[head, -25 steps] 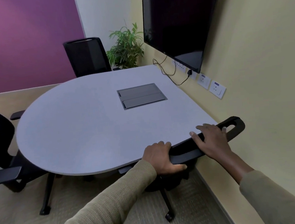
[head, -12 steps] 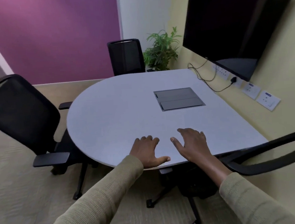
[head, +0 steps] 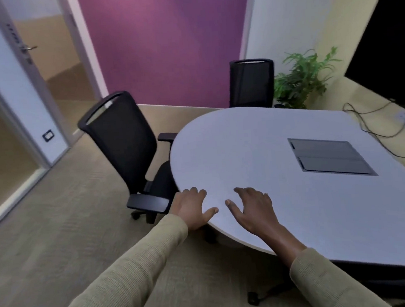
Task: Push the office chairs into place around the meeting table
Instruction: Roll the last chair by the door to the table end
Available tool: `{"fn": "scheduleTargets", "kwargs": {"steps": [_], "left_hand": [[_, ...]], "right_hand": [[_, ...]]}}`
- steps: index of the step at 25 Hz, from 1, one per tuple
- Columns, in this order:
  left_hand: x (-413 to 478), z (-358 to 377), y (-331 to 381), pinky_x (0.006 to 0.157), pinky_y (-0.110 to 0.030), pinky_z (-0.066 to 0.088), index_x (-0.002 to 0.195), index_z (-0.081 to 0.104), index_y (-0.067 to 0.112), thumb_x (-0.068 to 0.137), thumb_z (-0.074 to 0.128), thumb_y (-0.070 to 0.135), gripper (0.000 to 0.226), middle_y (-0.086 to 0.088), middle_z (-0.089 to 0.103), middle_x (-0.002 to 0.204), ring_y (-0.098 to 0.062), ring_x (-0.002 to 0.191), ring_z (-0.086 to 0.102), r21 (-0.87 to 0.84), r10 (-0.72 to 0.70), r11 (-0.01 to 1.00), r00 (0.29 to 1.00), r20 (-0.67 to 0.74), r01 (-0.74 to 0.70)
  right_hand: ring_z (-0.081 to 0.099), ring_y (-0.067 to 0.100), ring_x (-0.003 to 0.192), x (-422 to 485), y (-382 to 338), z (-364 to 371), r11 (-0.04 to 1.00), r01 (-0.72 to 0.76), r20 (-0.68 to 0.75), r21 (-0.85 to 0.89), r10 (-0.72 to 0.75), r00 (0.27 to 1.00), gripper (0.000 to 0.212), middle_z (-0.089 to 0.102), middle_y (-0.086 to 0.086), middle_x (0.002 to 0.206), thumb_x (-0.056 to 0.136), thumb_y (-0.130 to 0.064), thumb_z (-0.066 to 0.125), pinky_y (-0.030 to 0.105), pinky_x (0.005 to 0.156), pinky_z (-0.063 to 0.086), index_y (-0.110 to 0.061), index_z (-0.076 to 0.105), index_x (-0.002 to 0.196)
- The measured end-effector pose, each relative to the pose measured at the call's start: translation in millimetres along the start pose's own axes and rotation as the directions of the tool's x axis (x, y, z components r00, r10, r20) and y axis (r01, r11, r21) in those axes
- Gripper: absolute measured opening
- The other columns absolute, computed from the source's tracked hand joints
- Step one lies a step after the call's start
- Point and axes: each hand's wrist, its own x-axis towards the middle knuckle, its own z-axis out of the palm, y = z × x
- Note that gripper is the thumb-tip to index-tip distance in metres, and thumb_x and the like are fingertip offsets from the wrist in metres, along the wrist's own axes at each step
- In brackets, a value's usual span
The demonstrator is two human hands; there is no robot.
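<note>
chair (head: 125, 144) left of table (head: 257, 154), another chair (head: 251, 84) behind

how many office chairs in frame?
2 clear: one chair at the table's left end, one far chair by the plant. A caster below the near edge hints at a third, mostly hidden.

Black chairs (head: 123, 140), grey table (head: 257, 154) (purple wall (head: 168, 42))

A black mesh-backed office chair (head: 128, 144) stands angled at the rounded end of the pale grey surface (head: 257, 154), seat partly under it. Another black chair (head: 251, 84) stands upright at the far edge.
</note>
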Motion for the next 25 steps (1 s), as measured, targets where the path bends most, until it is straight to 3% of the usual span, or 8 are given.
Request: {"fn": "scheduleTargets", "kwargs": {"steps": [3, 11, 18, 25], "left_hand": [[-3.0, -6.8, -49.7, 0.091, -0.038, 0.041, 0.135, 0.051, 0.023, 0.090, 0.041, 0.070, 0.065, -0.002, 0.059, 0.119, -0.023, 0.107, 0.055, -0.018, -0.087, 0.996, 0.996, -0.019, 0.087], [27.8, -18.7, -181.9, 0.095, -0.040, 0.040, 0.135, 0.052, 0.022, 0.090, 0.044, 0.069, 0.065, -0.002, 0.058, 0.123, -0.025, 0.112, 0.054, -0.057, -0.228, 0.973, 0.973, -0.048, 0.225], [103.5, -48.7, -305.7, 0.095, -0.040, 0.041, 0.130, 0.054, 0.021, 0.091, 0.045, 0.067, 0.061, -0.004, 0.057, 0.120, -0.027, 0.110, 0.056, -0.019, -0.286, 0.958, 0.957, -0.050, 0.286], [168.0, -88.0, -414.4, 0.096, -0.043, 0.042, 0.133, 0.053, 0.021, 0.090, 0.043, 0.069, 0.065, -0.004, 0.057, 0.122, -0.027, 0.111, 0.056, 0.010, -0.309, 0.950, 0.947, -0.089, 0.311]], "right_hand": [[0.045, 0.024, 0.135, 30.2, -45.4, 20.0, 0.997, 0.079, 0.024, 0.008, -0.079, 0.997, 0.064, 0.052, 0.002, 0.146, 0.097, -0.065, 0.034, 0.049, 0.114, 0.026, -0.025, 0.047, 0.145], [0.050, 0.024, 0.129, 127.7, -157.6, 78.2, 0.972, 0.232, 0.080, 0.035, -0.234, 0.969, 0.064, 0.057, 0.002, 0.140, 0.095, -0.065, 0.031, 0.047, 0.109, 0.033, -0.026, 0.049, 0.142], [0.055, 0.026, 0.122, 248.6, -243.4, 119.4, 0.961, 0.270, 0.096, 0.056, -0.274, 0.957, 0.060, 0.060, 0.003, 0.133, 0.094, -0.063, 0.035, 0.048, 0.104, 0.039, -0.025, 0.051, 0.138], [0.054, 0.026, 0.125, 352.3, -323.1, 138.9, 0.951, 0.307, 0.131, 0.043, -0.310, 0.942, 0.072, 0.060, 0.002, 0.135, 0.089, -0.069, 0.026, 0.051, 0.106, 0.037, -0.025, 0.050, 0.141]]}}
